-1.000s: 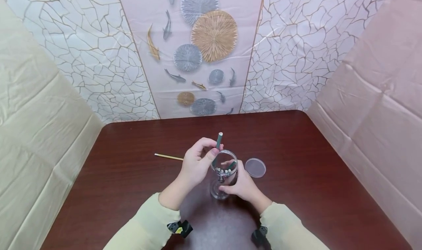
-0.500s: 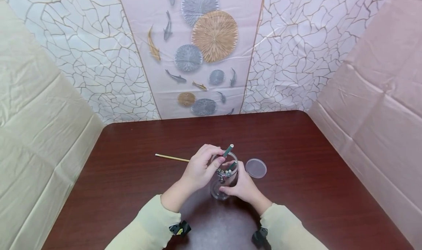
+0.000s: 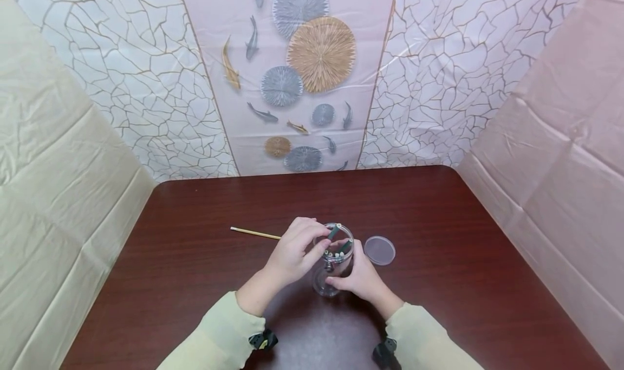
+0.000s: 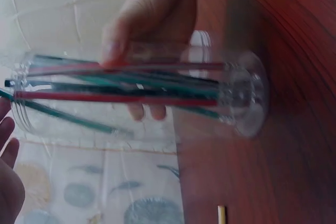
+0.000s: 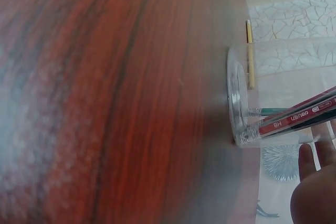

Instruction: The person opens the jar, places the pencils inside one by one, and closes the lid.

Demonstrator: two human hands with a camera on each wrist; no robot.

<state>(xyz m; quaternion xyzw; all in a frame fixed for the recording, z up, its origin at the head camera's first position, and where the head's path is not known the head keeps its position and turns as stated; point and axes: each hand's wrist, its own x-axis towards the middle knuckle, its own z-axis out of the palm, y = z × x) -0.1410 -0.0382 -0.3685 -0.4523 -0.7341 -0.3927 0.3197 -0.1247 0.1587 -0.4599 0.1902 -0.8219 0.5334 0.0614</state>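
Observation:
In the head view a tall clear plastic jar (image 3: 323, 284) stands upright on the dark red table, its mouth uncovered. My right hand (image 3: 363, 275) grips its side. Above the rim, my left hand (image 3: 296, 251) pinches the upper end of a green pencil (image 3: 333, 232), whose lower part hangs inside the jar. The left wrist view shows that pencil (image 4: 68, 115) slanting in beside several red, green and dark pencils (image 4: 121, 97). In the right wrist view, a red pencil marked HB (image 5: 294, 118) stands near the jar's base.
A clear round lid (image 3: 379, 251) lies just right of the jar. To the left, a thin yellow pencil (image 3: 254, 233) lies on the table (image 3: 185, 261), partly hidden by the left hand. Patterned cloth (image 3: 424, 72) hangs behind the table, with plain cloth at both sides.
My left hand has brought the green pencil right and down into the jar, so much less of it sticks out above the rim. The right hand keeps its grip on the jar.

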